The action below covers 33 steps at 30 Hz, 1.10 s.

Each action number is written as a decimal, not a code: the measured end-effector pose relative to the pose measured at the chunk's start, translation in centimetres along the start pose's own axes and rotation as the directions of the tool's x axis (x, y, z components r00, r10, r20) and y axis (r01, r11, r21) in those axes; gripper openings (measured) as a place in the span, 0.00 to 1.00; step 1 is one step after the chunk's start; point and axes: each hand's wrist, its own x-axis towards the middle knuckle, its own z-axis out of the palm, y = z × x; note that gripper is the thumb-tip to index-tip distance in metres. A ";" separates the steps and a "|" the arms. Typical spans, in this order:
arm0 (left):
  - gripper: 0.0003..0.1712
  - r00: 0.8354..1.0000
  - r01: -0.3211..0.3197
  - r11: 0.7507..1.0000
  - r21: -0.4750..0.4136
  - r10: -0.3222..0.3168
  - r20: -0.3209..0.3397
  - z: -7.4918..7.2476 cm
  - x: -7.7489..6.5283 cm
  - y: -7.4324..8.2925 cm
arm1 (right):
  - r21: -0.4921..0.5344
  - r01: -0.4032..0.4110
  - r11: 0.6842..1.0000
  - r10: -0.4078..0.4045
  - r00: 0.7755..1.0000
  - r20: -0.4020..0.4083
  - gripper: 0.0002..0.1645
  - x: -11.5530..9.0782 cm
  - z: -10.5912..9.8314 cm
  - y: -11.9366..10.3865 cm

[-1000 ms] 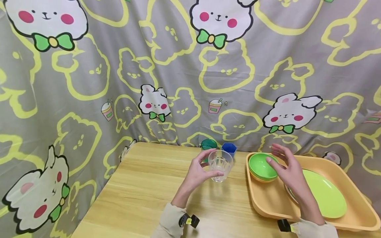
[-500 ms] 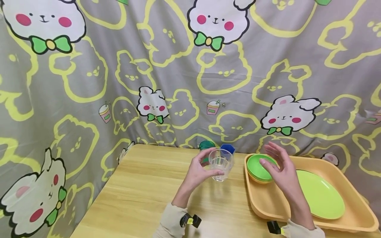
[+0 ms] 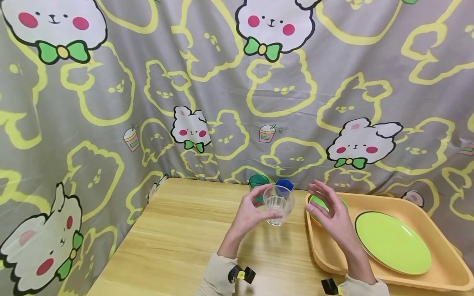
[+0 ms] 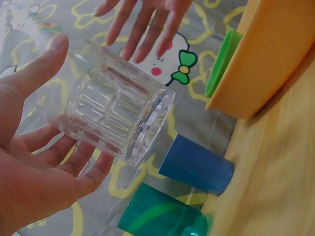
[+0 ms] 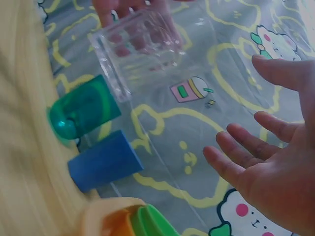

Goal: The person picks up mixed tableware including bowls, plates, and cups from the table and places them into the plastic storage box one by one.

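Note:
My left hand (image 3: 251, 211) holds a clear, fluted drinking glass (image 3: 278, 209) by its side, thumb on one side and fingers on the other. In the left wrist view the glass (image 4: 120, 105) is raised above the tabletop, its thick base toward the table. My right hand (image 3: 336, 220) hovers with nothing in it, fingers spread, between the glass and a green bowl (image 3: 317, 201). In the head view this hand covers much of the bowl. Behind the glass stand a blue cup (image 4: 198, 164) and a teal-green translucent cup (image 4: 160, 211).
An orange tray (image 3: 444, 263) sits at the right of the wooden table (image 3: 166, 242). It carries the green bowl, stacked with others, and a lime-green oval plate (image 3: 392, 242). A grey patterned curtain (image 3: 229, 94) hangs along the table's back and left edges.
My right hand has moved left from over the bowls toward the glass, uncovering more of the plate. The left hand still holds the glass, shifted slightly right.

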 end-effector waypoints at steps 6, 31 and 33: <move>0.44 1.000 0.029 1.000 -0.001 -0.029 0.003 0.0 -0.1 -0.3 | -0.065 -0.015 0.998 0.018 0.998 0.059 0.42 -0.3 0.9 0.3; 0.43 0.992 0.058 0.997 -0.049 -0.052 0.114 0.4 0.5 -0.3 | -0.040 -0.054 0.998 0.060 0.984 0.168 0.46 -0.4 2.1 1.2; 0.43 0.992 0.062 0.997 -0.050 -0.056 0.114 0.6 0.5 -0.3 | -0.037 -0.055 0.998 0.060 0.983 0.171 0.47 -0.4 2.1 1.3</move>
